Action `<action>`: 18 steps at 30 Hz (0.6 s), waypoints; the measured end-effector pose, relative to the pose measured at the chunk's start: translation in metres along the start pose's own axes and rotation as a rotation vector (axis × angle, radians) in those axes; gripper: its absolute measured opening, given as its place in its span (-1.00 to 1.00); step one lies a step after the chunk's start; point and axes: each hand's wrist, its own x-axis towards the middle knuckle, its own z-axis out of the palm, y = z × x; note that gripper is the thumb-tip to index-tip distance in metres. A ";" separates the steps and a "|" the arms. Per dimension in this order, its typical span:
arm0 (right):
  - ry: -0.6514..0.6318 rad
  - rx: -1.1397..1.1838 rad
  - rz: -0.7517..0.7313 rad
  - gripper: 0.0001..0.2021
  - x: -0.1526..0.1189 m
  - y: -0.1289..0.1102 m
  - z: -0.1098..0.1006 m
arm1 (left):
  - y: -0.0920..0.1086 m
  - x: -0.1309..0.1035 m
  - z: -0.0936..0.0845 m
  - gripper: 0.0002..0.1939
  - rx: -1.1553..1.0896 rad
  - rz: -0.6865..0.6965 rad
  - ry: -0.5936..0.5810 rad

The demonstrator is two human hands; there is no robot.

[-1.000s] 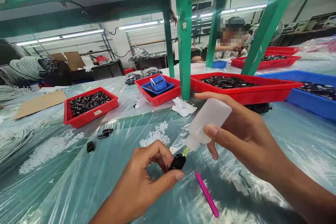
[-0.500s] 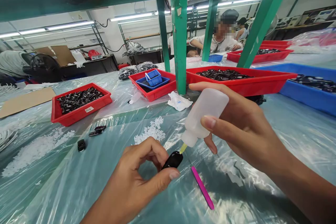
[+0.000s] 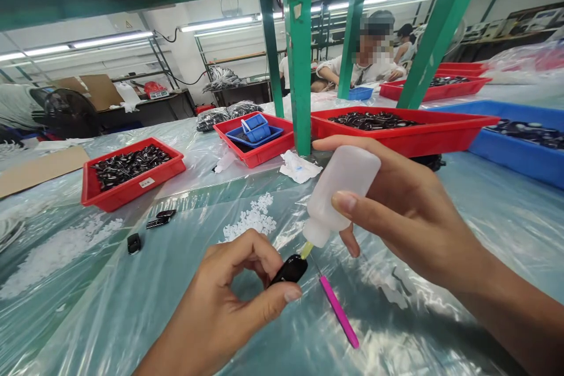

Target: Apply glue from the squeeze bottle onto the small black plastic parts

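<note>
Between the thumb and fingers of my left hand (image 3: pixel 238 299) is a glossy black oval plastic piece (image 3: pixel 289 270), tilted up to the right. My right hand (image 3: pixel 396 211) grips a translucent white squeeze bottle (image 3: pixel 346 182), tipped with its neck down. The bottle's yellowish nozzle (image 3: pixel 307 249) meets the upper end of the black piece. Below the bottle, a pink-handled tool (image 3: pixel 339 312) with a thin metal tip lies on the plastic-covered table. A heap of small white pieces (image 3: pixel 253 220) is behind my left hand.
Loose black pieces (image 3: pixel 161 219) lie at left, near a red tray (image 3: pixel 132 185) full of similar ones. Further red trays (image 3: pixel 440 138) and a blue bin (image 3: pixel 520 155) stand behind. A green post (image 3: pixel 302 70) rises beside crumpled tissue (image 3: pixel 299 167). A co-worker (image 3: pixel 374 59) sits across.
The view has shifted very slightly. Both hands keep their hold, and the nozzle stays at the end of the black piece.
</note>
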 end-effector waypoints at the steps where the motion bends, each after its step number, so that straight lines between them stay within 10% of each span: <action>1: -0.003 -0.001 -0.001 -0.58 0.000 0.000 0.000 | 0.000 0.000 0.000 -0.78 -0.003 0.003 -0.004; 18: 0.014 0.040 0.011 -0.58 0.001 -0.001 0.002 | 0.000 0.000 0.004 -0.80 -0.064 0.008 0.019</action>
